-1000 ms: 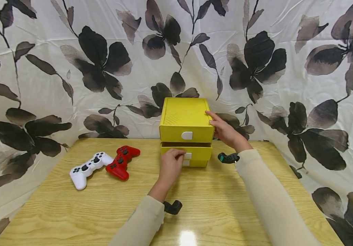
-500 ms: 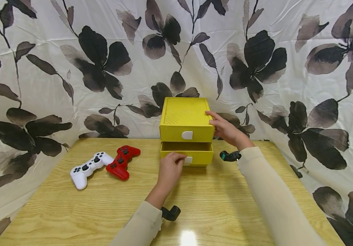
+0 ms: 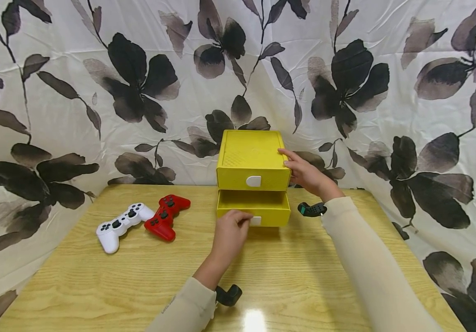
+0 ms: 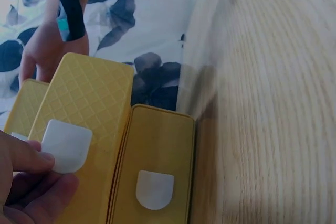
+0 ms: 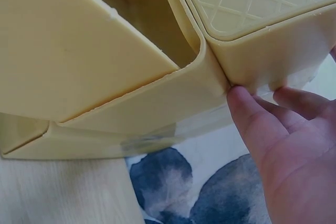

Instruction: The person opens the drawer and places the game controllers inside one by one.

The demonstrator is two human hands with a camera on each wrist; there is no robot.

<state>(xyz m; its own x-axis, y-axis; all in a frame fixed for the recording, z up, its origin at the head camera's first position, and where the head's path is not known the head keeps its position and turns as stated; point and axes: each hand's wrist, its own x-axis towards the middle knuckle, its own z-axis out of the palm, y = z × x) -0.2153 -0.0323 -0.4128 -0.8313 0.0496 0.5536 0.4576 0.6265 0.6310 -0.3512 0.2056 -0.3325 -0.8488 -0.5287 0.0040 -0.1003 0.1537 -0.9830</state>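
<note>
A yellow box of stacked drawers (image 3: 251,148) stands at the back of the table. Its middle drawer (image 3: 277,217) is pulled out toward me, and the part of its inside that shows looks bare. My left hand (image 3: 230,237) pinches the white tab handle (image 4: 69,144) of that drawer between thumb and fingers. The bottom drawer (image 4: 157,142), in its place, has a white tab too. My right hand (image 3: 306,174) rests against the box's upper right side, its fingers extended along the top edge and side wall (image 5: 278,59).
On the left of the wooden table (image 3: 96,286) lie a white game controller (image 3: 121,226) and a red one (image 3: 164,219), side by side. Patterned floral fabric (image 3: 146,138) hangs behind the table. Black wrist devices (image 3: 312,210) are strapped to both wrists.
The middle drawer has slid out toward me, showing more of its inside. My left hand has drawn back slightly with its tab. The right hand has stayed at the box's side.
</note>
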